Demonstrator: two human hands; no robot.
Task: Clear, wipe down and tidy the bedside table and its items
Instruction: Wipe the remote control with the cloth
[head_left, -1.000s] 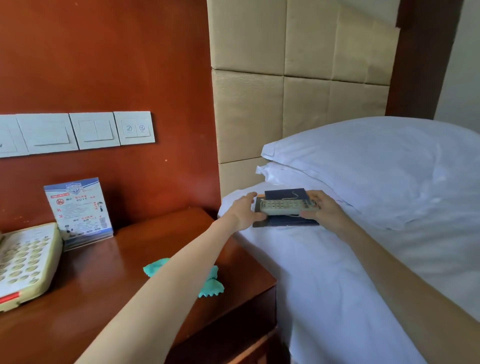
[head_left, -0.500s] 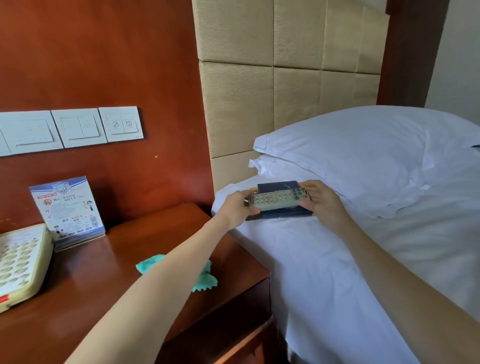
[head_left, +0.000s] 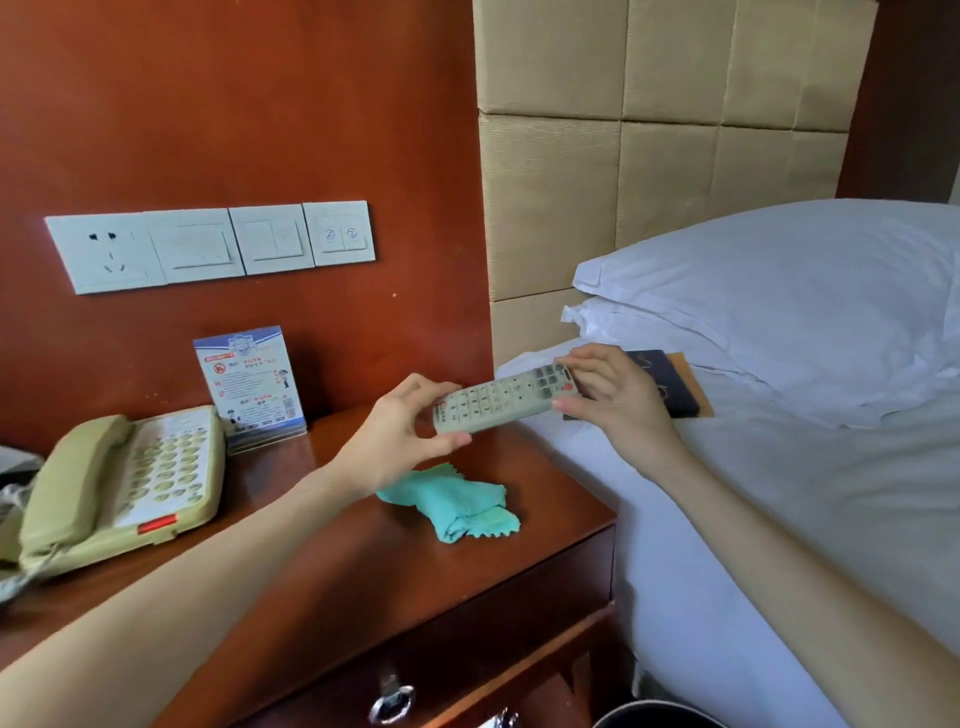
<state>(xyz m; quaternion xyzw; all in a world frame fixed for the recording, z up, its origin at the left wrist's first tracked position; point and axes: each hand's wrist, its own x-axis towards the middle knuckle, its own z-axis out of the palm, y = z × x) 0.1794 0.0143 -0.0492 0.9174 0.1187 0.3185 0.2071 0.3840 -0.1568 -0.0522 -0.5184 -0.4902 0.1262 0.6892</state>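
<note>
A grey-white remote control is held in the air between the bed and the wooden bedside table. My left hand grips its near end, my right hand grips its far end. A crumpled teal cloth lies on the table just below my left hand. On the bed sheet behind my right hand lies a dark blue booklet on an orange card.
A beige telephone sits at the table's left, with a standing info card behind it. Wall switches and a socket are above. White pillows lie on the bed. A drawer with a ring pull is below the tabletop.
Both hands lifted the remote off the dark booklet on the bed and carried it left, to above the table's right edge. The camera swung left and down.
</note>
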